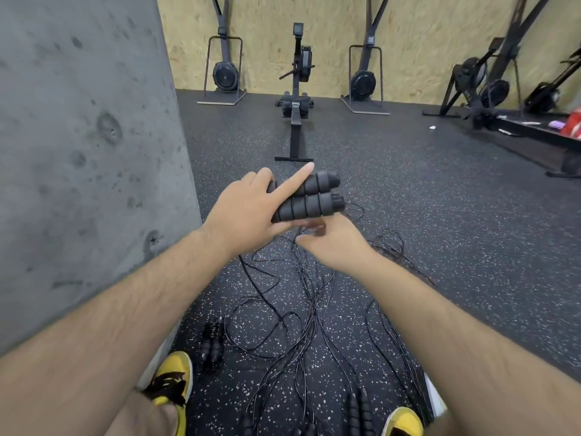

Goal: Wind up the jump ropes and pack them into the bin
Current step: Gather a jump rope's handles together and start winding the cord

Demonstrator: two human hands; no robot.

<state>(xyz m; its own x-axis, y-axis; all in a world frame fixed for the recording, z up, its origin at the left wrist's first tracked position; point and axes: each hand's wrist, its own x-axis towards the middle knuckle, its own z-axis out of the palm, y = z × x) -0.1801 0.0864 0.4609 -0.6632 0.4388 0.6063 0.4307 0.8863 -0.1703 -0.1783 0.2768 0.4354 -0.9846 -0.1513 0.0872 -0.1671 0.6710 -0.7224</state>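
Yellow shoes, one at 7 o'clock (171, 380) and one at 5 o'clock (404, 421), stand nearest on the speckled floor (408, 196). Item: loose jump-rope cords (301, 313), thin, black, several overlapping, spread on the floor between the shoes and running up toward centre frame; spare handles (211, 343) lie at 7 o'clock, more handles (361, 404) at 6 o'clock. Item: pair of foam handles (309, 199), ribbed, black, held side by side and touching, at centre frame above the floor. Long axis runs from 8 o'clock to 2 o'clock; cord ends point to 2 o'clock, butt ends sit in the palm. Left hand (248, 209) grips the pair from below, thumb under, index finger laid straight across the top. Right hand (333, 243), just beneath the handles at 4 o'clock, has its fingers curled on cord near the handle ends; the pinch is blurred. Bin: not in view. Risks, judged: the cord being wound crosses its neighbours, so pulling could drag a second rope up or knot the heap; a straight index finger gives a light hold, so the handles could splay or slip; cord near the shoes could snag underfoot.
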